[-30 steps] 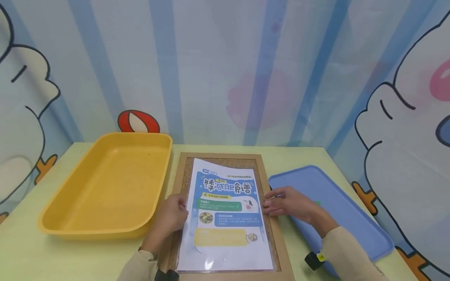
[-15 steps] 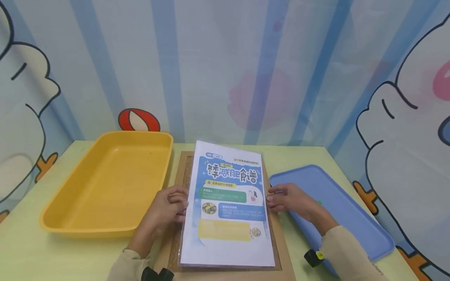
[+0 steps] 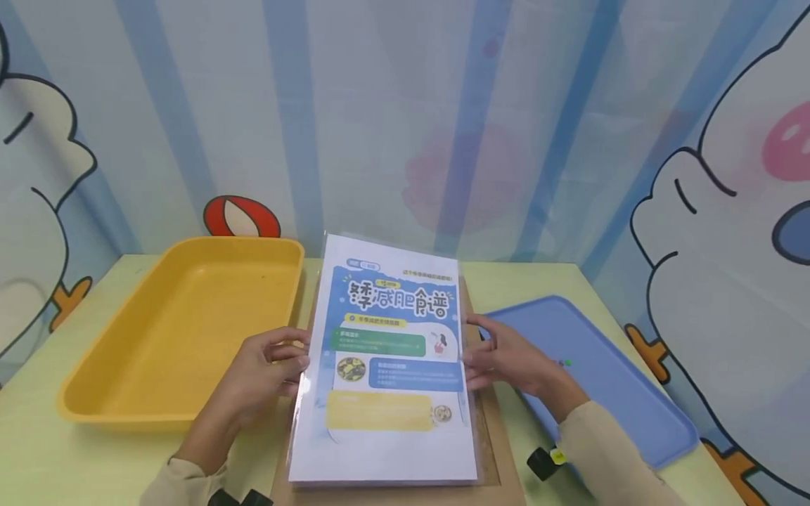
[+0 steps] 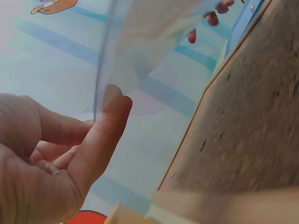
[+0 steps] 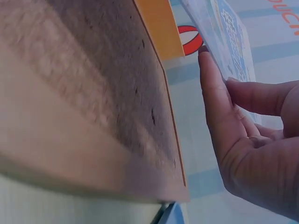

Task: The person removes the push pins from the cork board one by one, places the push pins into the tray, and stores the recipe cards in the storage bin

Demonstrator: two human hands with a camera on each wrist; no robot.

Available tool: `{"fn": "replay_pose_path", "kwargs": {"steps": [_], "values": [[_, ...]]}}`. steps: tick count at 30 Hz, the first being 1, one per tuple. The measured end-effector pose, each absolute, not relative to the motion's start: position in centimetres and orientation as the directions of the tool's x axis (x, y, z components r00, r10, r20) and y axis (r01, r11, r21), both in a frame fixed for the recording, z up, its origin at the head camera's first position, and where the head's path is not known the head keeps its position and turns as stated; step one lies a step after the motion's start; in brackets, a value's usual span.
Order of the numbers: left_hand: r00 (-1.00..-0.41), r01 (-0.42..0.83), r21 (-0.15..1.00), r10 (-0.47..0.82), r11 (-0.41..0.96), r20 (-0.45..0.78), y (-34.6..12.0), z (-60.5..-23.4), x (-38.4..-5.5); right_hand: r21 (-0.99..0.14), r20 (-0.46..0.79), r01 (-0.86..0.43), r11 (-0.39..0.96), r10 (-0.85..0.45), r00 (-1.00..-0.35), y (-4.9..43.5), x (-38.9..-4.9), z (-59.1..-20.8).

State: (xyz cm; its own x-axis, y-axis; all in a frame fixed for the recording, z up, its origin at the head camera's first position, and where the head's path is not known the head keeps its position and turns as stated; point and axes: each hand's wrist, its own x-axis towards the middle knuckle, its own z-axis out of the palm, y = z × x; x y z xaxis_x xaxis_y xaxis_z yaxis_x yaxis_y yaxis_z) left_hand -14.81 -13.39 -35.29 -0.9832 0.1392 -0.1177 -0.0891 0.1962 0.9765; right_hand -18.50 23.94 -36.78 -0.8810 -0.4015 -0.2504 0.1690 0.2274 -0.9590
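Note:
A printed sheet in a clear plastic sleeve (image 3: 392, 453), with blue, green and yellow panels, is held up over a wood-framed cork board (image 3: 487, 422). My left hand (image 3: 262, 369) pinches its left edge between thumb and fingers. On the opposite edge, my right hand (image 3: 512, 358) grips it the same way. Both wrist views show the sheet (image 4: 140, 42) raised apart from the cork (image 5: 107, 88). Most of the board is hidden behind the sheet in the head view.
To the left stands a deep yellow tray (image 3: 202, 330). A flat blue tray (image 3: 614, 386) lies at the right under my right forearm, with a small green bit (image 3: 567, 362) on it. Behind the pale yellow table (image 3: 107, 460) hangs a striped cartoon backdrop (image 3: 386, 126).
The sheet has risen off the cork board and shifted left. My left hand has moved left with its edge, and my right hand has followed slightly left and up.

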Motion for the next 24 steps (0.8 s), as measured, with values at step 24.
{"fn": "replay_pose_path", "kwargs": {"steps": [24], "values": [[-0.982,-0.130,0.748,0.022,0.651,-0.190,-28.8,-32.8,-25.0,-0.967,-0.245,0.195,0.164,-0.382,-0.891,7.0,-27.6,-33.5]]}}
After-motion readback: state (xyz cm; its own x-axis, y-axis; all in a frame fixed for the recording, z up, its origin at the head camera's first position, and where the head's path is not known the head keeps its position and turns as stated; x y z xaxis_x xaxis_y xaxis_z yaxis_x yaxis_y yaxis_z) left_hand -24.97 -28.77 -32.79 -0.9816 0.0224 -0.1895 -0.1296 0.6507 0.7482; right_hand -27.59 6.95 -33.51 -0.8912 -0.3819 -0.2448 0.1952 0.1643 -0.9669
